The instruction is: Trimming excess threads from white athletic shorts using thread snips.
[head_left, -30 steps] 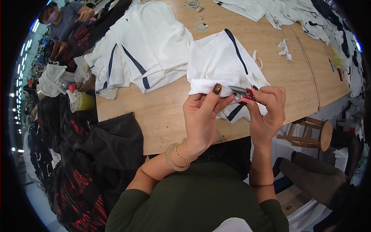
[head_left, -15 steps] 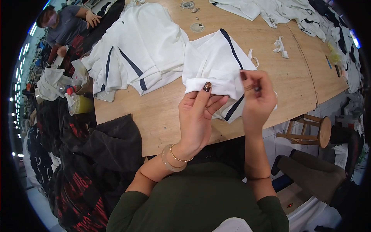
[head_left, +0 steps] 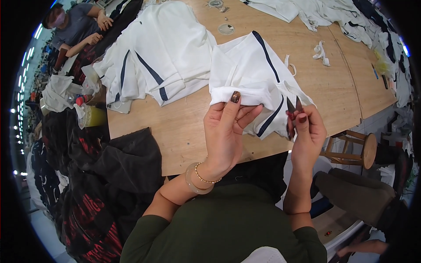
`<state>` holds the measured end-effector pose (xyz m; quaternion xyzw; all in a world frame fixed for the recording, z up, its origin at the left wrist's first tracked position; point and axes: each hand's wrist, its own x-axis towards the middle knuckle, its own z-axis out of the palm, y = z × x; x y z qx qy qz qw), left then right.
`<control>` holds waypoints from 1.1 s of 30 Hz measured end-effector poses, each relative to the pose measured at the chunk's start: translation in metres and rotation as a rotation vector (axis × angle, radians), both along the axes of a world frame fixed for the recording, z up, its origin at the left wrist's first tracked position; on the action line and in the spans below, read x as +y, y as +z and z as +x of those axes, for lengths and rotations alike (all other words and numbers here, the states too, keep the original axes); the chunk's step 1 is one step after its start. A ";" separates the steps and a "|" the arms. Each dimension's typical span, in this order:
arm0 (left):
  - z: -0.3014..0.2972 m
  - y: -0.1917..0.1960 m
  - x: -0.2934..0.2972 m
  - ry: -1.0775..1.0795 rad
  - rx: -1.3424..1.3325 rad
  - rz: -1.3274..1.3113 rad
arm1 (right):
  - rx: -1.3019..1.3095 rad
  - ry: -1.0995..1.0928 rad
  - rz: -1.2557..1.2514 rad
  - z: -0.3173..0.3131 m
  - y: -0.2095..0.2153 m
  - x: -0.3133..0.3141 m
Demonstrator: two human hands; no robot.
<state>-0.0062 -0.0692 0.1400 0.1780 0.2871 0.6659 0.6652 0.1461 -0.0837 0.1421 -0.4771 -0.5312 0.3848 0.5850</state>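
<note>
White shorts or a similar garment (head_left: 245, 59) with dark navy stripes lie on the wooden table (head_left: 184, 140) before me. Its folded white edge is pinched in my left hand (head_left: 223, 133), thumb on top and fingers beneath. Just right of that edge, my right hand (head_left: 309, 133) grips a pair of thread snips (head_left: 291, 115). The dark blades point away from me and stand apart at the tips, over the garment's striped side. Part of the handle is hidden by my fingers.
A pile of white garments (head_left: 175, 44) lies at the left, beside a phone (head_left: 119, 106) and a yellow drink cup (head_left: 94, 117). White scraps (head_left: 321, 53) rest at right. Dark clothing (head_left: 127, 158) hangs at the near left. A wooden stool (head_left: 368, 149) stands right. A co-worker (head_left: 79, 28) sits far left.
My right hand has drawn back from the edge, down and to the right, and the snips now show plainly. My left hand keeps its hold. The co-worker's hand has shifted.
</note>
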 end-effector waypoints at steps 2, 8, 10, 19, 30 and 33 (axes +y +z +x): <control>0.001 -0.002 -0.001 0.017 0.004 0.028 | 0.234 0.096 -0.204 -0.005 0.009 -0.009; 0.004 -0.002 -0.003 0.038 0.018 0.070 | 0.139 0.113 -0.184 -0.020 0.019 -0.015; 0.004 -0.002 -0.004 0.039 0.015 0.068 | 0.098 0.123 -0.180 -0.020 0.020 -0.015; 0.003 -0.001 -0.004 0.036 0.012 0.076 | 0.095 0.110 -0.174 -0.022 0.016 -0.013; 0.002 0.000 -0.005 0.031 0.009 0.047 | 0.138 0.093 -0.132 -0.022 0.016 -0.015; 0.002 0.000 -0.005 0.044 0.014 0.063 | 0.100 0.111 -0.150 -0.022 0.014 -0.014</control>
